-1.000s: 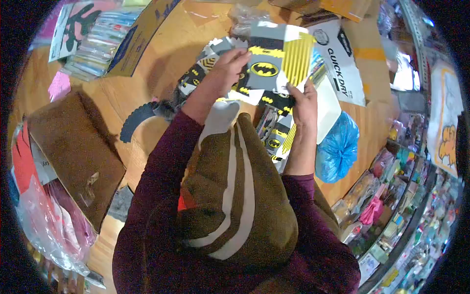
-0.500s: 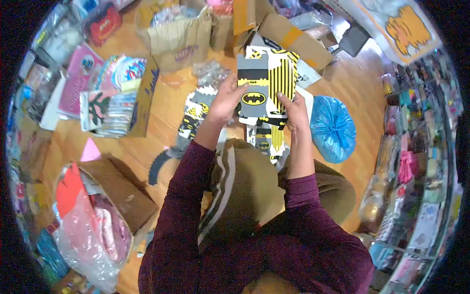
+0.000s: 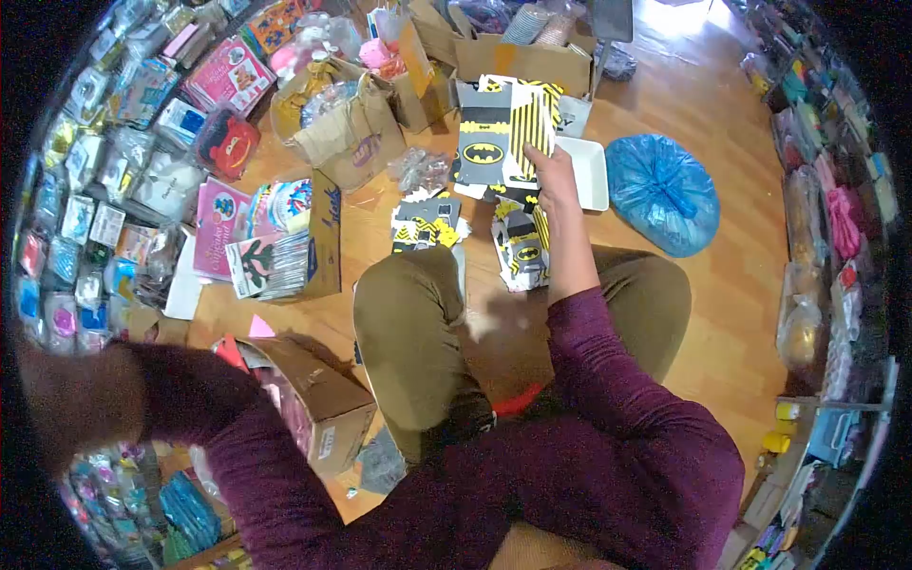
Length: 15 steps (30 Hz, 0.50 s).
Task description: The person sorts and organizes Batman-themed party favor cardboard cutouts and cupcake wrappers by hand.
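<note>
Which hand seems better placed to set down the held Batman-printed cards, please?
Probably the right hand: it grips the Batman-printed cards, while the left hand is blurred, well away from them.

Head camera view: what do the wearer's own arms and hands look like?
The right sleeve and left sleeve are plain, dark maroon-purple fabric. The right one is creased and ends partway along the forearm. The right hand wears no glove; its wrist shows no watch or band. The left hand is too blurred for detail.
</note>
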Available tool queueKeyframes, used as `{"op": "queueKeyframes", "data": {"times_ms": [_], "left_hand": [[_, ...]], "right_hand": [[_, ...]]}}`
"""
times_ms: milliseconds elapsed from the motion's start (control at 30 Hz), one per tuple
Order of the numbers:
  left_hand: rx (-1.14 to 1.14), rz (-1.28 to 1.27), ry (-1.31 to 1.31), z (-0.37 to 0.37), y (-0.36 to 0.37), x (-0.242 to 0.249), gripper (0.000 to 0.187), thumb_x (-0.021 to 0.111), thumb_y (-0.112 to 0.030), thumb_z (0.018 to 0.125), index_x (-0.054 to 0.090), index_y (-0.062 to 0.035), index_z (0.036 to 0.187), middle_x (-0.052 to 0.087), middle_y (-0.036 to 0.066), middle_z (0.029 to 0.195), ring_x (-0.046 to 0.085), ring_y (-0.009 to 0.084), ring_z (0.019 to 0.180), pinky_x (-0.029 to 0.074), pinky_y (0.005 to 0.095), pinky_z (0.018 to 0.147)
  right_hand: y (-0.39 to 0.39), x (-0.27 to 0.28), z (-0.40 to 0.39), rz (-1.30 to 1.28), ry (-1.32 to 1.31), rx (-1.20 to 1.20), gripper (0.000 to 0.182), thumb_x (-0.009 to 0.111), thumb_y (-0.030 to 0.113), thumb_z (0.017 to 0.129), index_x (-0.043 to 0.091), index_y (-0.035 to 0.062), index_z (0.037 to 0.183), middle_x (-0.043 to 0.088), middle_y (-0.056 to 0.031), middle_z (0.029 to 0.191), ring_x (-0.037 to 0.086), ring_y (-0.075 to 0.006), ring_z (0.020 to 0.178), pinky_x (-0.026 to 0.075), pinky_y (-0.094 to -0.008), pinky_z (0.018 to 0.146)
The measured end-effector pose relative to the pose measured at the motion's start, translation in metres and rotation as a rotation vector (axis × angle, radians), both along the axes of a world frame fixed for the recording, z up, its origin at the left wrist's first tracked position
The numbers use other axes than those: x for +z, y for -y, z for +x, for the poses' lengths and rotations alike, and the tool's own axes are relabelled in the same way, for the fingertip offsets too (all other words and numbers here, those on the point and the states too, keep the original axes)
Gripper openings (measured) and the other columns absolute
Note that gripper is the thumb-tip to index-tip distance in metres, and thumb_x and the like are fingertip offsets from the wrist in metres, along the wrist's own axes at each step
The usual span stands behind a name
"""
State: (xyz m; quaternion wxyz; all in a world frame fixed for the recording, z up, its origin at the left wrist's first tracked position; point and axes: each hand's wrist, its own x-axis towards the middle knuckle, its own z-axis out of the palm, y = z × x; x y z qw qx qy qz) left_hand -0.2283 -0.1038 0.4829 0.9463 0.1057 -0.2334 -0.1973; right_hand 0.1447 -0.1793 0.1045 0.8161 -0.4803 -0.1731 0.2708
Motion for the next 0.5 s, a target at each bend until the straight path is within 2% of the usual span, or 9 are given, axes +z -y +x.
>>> {"op": "queueKeyframes", "data": {"times_ms": [100, 233, 367, 500], "left_hand": [[0.084, 0.111, -0.088, 0.021, 0.007, 0.002, 0.045, 0.039, -0.03, 0.09, 0.049, 0.0094, 0.107, 0.055, 0.011, 0.058, 0.036, 0.0054, 0.033, 0.042, 0.0164, 0.034], [0.163, 0.184, -0.165, 0.058, 0.013, -0.023, 0.043, 0.041, -0.029, 0.089, 0.049, 0.0087, 0.107, 0.055, 0.011, 0.062, 0.038, 0.0064, 0.038, 0.042, 0.0175, 0.038], [0.26, 0.286, -0.227, 0.084, 0.017, -0.057, 0.041, 0.042, -0.028, 0.088, 0.049, 0.008, 0.106, 0.055, 0.011, 0.066, 0.039, 0.0074, 0.043, 0.042, 0.0187, 0.042], [0.392, 0.458, -0.311, 0.104, 0.029, -0.073, 0.04, 0.044, -0.027, 0.087, 0.049, 0.0073, 0.106, 0.055, 0.011, 0.07, 0.041, 0.0084, 0.049, 0.042, 0.0198, 0.047]], "right_hand": [[-0.003, -0.003, 0.0, 0.005, -0.008, -0.016, 0.026, 0.058, 0.003, 0.074, 0.055, -0.0052, 0.098, 0.06, -0.0085, 0.086, 0.056, -0.0132, 0.072, 0.044, -0.025, 0.065], [-0.003, -0.001, -0.003, 0.003, 0.01, -0.017, 0.028, 0.06, 0.004, 0.071, 0.055, -0.0051, 0.097, 0.06, -0.0095, 0.085, 0.056, -0.0149, 0.072, 0.044, -0.0275, 0.065], [-0.011, -0.01, -0.003, -0.008, 0.042, -0.043, 0.024, 0.06, 0.005, 0.072, 0.057, -0.0051, 0.094, 0.061, -0.0089, 0.085, 0.056, -0.0137, 0.072, 0.044, -0.0264, 0.064], [-0.013, -0.007, -0.008, 0.057, -0.057, 0.057, 0.021, 0.058, 0.003, 0.073, 0.057, -0.0051, 0.093, 0.06, -0.0088, 0.082, 0.057, -0.0139, 0.071, 0.045, -0.0275, 0.062]]}}
